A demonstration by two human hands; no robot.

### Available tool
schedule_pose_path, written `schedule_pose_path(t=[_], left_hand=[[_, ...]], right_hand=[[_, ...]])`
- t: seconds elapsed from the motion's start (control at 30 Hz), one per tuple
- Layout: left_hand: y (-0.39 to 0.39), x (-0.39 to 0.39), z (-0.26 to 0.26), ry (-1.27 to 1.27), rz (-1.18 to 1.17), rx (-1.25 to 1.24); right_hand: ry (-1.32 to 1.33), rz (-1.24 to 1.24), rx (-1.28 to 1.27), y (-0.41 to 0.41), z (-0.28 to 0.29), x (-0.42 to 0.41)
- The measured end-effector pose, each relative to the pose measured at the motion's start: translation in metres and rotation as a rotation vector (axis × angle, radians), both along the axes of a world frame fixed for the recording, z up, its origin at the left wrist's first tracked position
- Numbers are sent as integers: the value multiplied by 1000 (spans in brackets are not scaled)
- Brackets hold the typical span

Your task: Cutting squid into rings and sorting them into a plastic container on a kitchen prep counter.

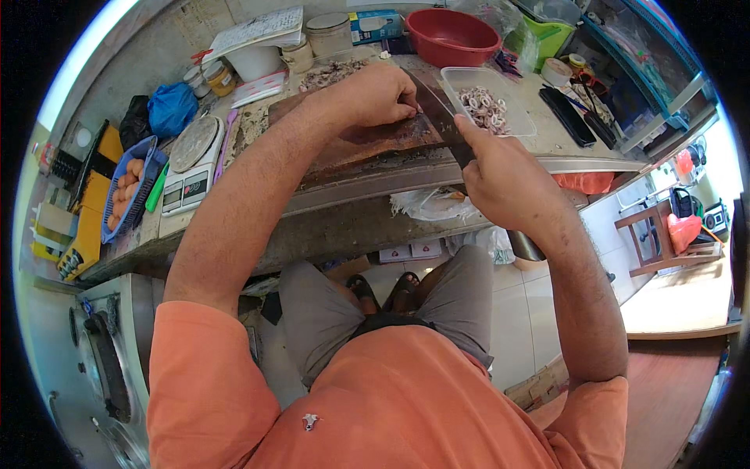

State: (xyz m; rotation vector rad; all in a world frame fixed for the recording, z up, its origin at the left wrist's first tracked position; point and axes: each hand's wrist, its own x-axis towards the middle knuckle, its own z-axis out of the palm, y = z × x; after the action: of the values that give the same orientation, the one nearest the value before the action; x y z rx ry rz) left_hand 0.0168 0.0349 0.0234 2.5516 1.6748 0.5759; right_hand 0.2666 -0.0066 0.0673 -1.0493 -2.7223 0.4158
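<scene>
My right hand [507, 176] grips the handle of a large kitchen knife [432, 108], its broad blade reaching up and left over the right part of a dark wooden cutting board [375, 146]. My left hand [384, 97] rests on the board just left of the blade, fingers curled down; what lies under the fingertips is too small and hidden to tell. Right of the blade, a clear plastic container [518, 114] holds sliced rings [483, 108] that look like squid. Behind my left hand, a clear tray [366, 54] holds greyish-brown chopped pieces [331, 73].
A red plastic basin [454, 38] stands at the back, with glass jars [328, 35] to its left. A digital kitchen scale [190, 176] and a blue basket of eggs [126, 190] are at the left. A black phone-like object [567, 116] lies at the right. The counter's front edge [363, 190] runs below my hands.
</scene>
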Motion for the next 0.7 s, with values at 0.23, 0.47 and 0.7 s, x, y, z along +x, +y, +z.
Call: schedule_pose_path(t=[0.23, 0.47, 0.7], left_hand=[[2, -2, 2, -9, 10, -63], [2, 0, 4, -5, 26, -74], [1, 3, 12, -26, 67, -163]], right_hand=[[-16, -5, 3, 1, 3, -1], [-20, -25, 13, -3, 1, -5], [-102, -33, -5, -5, 5, -10]])
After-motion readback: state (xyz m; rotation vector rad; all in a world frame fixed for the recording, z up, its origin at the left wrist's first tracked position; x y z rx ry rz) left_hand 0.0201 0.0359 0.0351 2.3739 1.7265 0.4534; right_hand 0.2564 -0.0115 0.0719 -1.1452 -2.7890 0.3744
